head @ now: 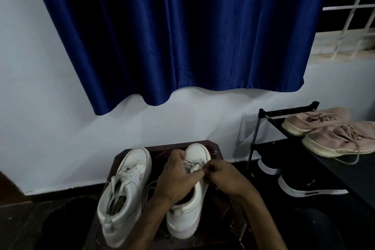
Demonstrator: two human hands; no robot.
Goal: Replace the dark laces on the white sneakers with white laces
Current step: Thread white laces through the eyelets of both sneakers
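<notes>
1. Now we are working on the right sneaker [197, 152], which stands on the dark surface [215, 147] just beside the left sneaker [125, 189].
2. Our left hand [176, 176] curls round its lacing area; our right hand [223, 177] pinches the pale lace [191, 163] near an eyelet.
3. We judge this to be mid-threading. Next we must feed the tip through, then pull the slack even.

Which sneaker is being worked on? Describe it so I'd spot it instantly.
Below the blue curtain stands a dark wooden stool bearing two white sneakers. It is the right sneaker. Unlike the left sneaker, it is gripped by the left hand and right hand.
</notes>
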